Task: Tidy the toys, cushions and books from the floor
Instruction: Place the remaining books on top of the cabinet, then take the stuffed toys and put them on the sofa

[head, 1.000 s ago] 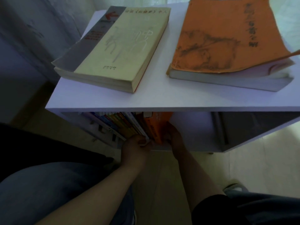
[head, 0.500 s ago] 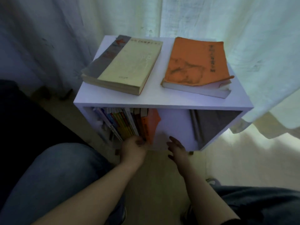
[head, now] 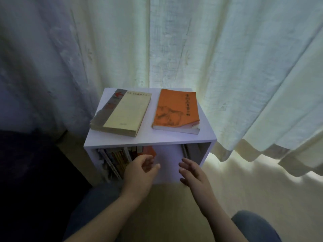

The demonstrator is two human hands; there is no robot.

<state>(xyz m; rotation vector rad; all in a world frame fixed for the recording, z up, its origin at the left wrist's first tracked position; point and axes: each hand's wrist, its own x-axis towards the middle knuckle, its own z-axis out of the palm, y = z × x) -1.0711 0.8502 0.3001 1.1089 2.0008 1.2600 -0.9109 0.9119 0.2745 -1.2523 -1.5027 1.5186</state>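
Where shelved books [head: 118, 158] stand, colourful spines, orange book [head: 150, 150] rightmost

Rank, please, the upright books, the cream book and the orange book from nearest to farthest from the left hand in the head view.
1. Upright books, inside the shelf, right by the left hand.
2. Cream book, on top, left side.
3. Orange book, on top, right side.

Single view. The head-worn wide-angle camera looks forward and steeply down, from close above, onto the top of a small white open-fronted shelf unit [head: 150, 139] at frame centre. A pale fabric curtain [head: 174, 49] fills the upper half. The left hand [head: 139, 173] and right hand [head: 194, 175] occupy the lower half.
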